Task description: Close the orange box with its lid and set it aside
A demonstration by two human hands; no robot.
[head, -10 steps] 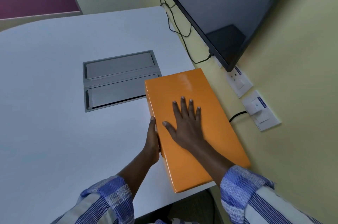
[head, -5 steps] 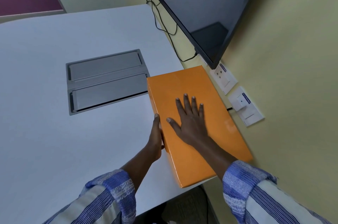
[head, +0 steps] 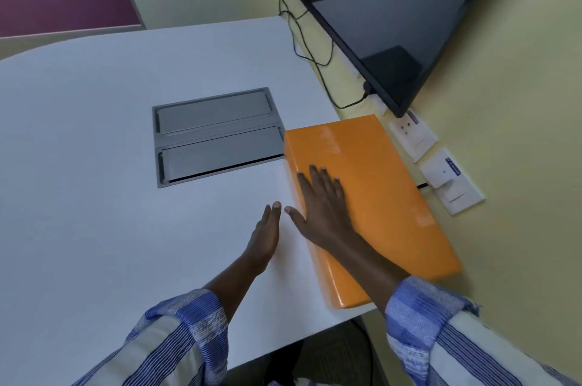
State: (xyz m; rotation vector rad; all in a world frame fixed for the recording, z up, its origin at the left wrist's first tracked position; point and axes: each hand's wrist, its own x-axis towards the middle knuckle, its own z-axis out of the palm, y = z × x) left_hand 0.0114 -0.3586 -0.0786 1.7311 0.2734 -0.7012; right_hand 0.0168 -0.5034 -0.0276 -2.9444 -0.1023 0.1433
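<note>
My left hand (head: pixel 264 236) has just come off the long side of the orange box (head: pixel 382 196), where it was pressed a moment ago, and now sits apart from it over the white bench (head: pixel 94 196), flat, fingers together and holding nothing. The box itself has barely shifted: it lies closed along the right edge of the bench, its far corner just beside the grey cable hatch (head: pixel 217 137) and its near end reaching the front edge of the bench, perhaps a little past it, though I cannot be sure from this angle. The lid looks fully seated, with no seam gaping that I can make out, so I judge the closing part done and the setting aside nearly finished too. My right hand (head: pixel 324 209) is still on top, palm down and fingers spread across the left part of the lid, thumb hanging out over the box's edge toward the bench; it presses rather than grips. That forearm runs in from the lower right, striped sleeve (head: pixel 419 310) pushed back at the wrist, while the left forearm angles up from the bottom middle. The wall sockets (head: pixel 412 137) and the dark screen (head: pixel 393 23) stand close beyond the box, so there is little room to slide it further right.
</note>
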